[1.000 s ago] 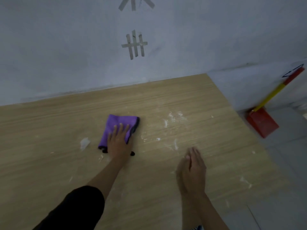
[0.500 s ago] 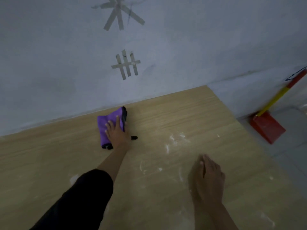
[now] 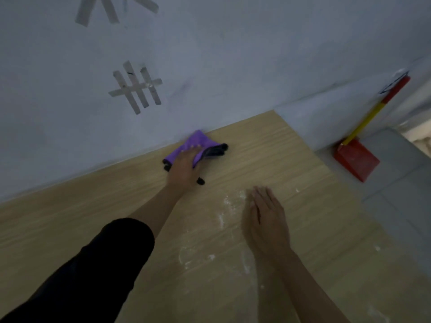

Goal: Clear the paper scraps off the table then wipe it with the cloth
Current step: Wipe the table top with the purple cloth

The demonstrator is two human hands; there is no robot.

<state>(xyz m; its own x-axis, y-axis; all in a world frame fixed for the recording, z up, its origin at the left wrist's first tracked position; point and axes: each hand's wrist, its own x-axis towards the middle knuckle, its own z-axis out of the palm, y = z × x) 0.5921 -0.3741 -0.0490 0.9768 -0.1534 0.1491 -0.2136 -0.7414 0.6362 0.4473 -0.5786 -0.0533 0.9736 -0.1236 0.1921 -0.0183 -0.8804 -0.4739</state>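
Pressing the cloth (image 3: 198, 139) flat beneath straight fingers (image 3: 193, 150), the left hand (image 3: 184, 165) wipes; the right hand (image 3: 265, 220), fingers together, braces on the table (image 3: 291, 159) beside it.

— Where's the cloth (image 3: 198, 142)?
— At the counter's (image 3: 70, 217) far edge, touching the wall (image 3: 233, 54), under the left hand (image 3: 184, 166).
— The right hand (image 3: 265, 220)?
— Nearer, toward the right edge, scraps (image 3: 224, 206) just left of it. A dustpan (image 3: 355, 159) stands on the floor (image 3: 396, 206) beyond that edge.
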